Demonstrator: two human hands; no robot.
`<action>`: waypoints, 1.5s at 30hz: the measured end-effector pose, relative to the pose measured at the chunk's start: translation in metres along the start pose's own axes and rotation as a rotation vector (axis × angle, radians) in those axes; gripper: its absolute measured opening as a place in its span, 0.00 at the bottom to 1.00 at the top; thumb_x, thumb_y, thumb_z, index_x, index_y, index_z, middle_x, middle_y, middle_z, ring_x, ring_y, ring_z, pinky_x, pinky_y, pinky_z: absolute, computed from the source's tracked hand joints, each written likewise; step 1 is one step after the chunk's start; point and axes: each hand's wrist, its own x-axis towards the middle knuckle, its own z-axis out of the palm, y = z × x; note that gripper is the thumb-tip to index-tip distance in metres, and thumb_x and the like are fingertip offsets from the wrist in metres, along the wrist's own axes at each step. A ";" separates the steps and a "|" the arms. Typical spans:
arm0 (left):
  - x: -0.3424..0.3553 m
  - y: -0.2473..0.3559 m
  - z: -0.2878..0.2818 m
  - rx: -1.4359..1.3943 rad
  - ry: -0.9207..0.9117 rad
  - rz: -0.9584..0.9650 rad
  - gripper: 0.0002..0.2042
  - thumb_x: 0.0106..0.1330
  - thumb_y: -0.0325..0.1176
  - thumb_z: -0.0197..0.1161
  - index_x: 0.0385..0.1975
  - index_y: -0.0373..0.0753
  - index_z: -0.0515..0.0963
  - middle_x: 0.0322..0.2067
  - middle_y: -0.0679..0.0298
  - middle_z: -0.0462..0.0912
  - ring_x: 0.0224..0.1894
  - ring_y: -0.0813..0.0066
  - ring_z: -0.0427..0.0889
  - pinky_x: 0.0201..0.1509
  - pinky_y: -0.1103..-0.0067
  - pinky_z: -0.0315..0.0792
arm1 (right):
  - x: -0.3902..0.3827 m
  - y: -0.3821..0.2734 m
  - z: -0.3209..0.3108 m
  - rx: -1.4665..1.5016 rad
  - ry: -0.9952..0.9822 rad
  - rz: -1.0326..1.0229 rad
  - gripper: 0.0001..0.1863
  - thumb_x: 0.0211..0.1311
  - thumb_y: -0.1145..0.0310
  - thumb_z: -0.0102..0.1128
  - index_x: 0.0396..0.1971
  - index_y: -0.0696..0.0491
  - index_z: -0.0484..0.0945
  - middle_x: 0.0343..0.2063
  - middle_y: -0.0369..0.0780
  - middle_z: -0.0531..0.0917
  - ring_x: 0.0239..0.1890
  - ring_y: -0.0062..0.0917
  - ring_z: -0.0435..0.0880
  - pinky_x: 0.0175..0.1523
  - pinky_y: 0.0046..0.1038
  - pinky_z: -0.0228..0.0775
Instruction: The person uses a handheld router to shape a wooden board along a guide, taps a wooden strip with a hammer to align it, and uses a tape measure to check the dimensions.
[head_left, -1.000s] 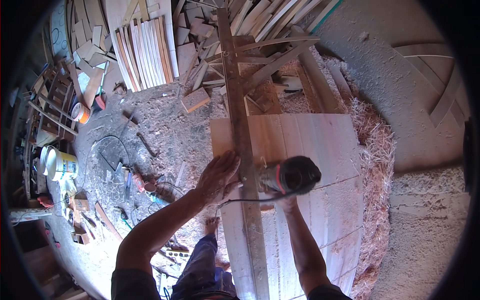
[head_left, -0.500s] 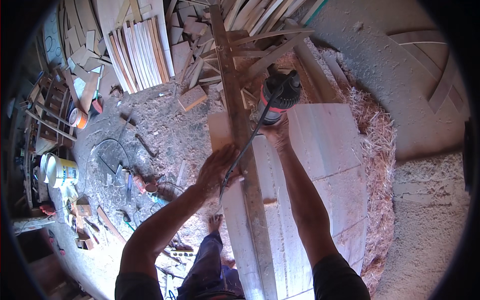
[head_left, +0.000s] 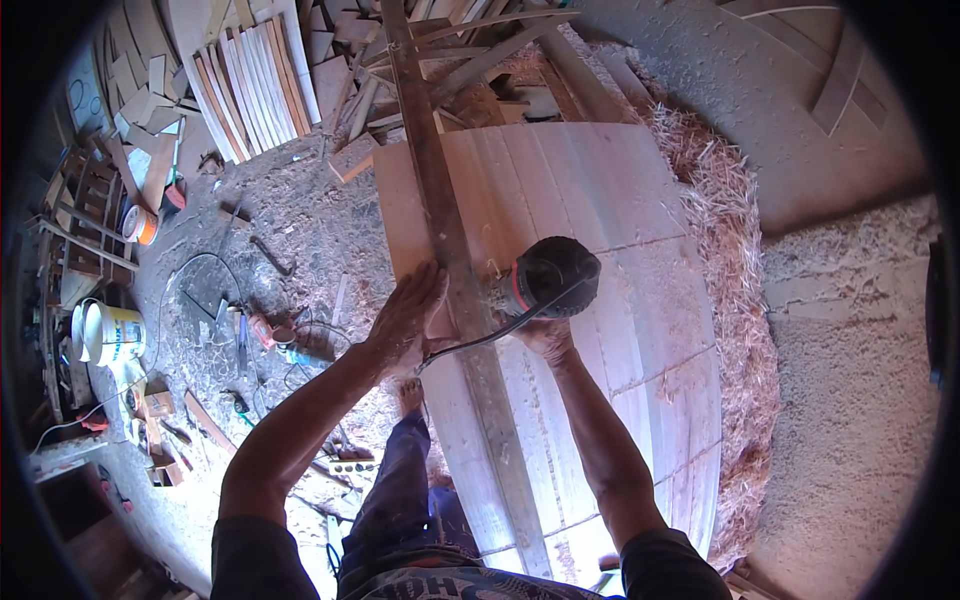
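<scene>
A corded router (head_left: 556,277) with a black domed top and a red band stands on a wide pale wooden panel (head_left: 620,220). My right hand (head_left: 547,338) is wrapped around its lower near side, and its base and bit are hidden. A long dark straightedge bar (head_left: 437,190) lies lengthwise over the panel, just left of the router. My left hand (head_left: 408,312) lies with fingers stretched out against the bar's left side, holding nothing that I can see. The black power cord (head_left: 490,338) crosses the bar from the router toward my left thumb.
Shavings (head_left: 735,260) are heaped along the panel's right side. Beyond its far end lie offcuts and long strips (head_left: 490,65). On the littered floor at left are a white bucket (head_left: 112,333), an orange-and-white tub (head_left: 140,225), and another power tool (head_left: 272,332) with cables.
The router and my right hand have come nearer along the bar, away from the panel's far end. My left hand has also shifted nearer along the panel. The whole view has moved.
</scene>
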 end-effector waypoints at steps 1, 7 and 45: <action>-0.002 0.004 0.000 0.011 -0.012 -0.017 0.53 0.54 0.54 0.72 0.71 0.28 0.50 0.71 0.42 0.52 0.76 0.49 0.47 0.77 0.59 0.46 | -0.009 -0.001 -0.001 -0.137 0.006 -0.078 0.34 0.42 0.67 0.76 0.55 0.48 0.76 0.51 0.34 0.82 0.54 0.23 0.79 0.63 0.28 0.68; -0.001 0.011 -0.009 0.066 -0.089 -0.099 0.54 0.53 0.56 0.72 0.71 0.29 0.49 0.72 0.44 0.50 0.76 0.52 0.44 0.79 0.64 0.43 | -0.053 -0.020 0.005 -0.360 -0.017 -0.147 0.33 0.48 0.57 0.73 0.57 0.44 0.75 0.54 0.34 0.81 0.58 0.26 0.77 0.67 0.33 0.64; -0.019 0.023 -0.002 -0.068 0.046 -0.026 0.60 0.46 0.55 0.77 0.71 0.29 0.46 0.71 0.37 0.49 0.74 0.43 0.48 0.76 0.61 0.49 | -0.028 -0.043 0.010 -0.321 0.114 -0.206 0.30 0.36 0.69 0.76 0.46 0.53 0.79 0.43 0.37 0.85 0.46 0.24 0.83 0.56 0.29 0.74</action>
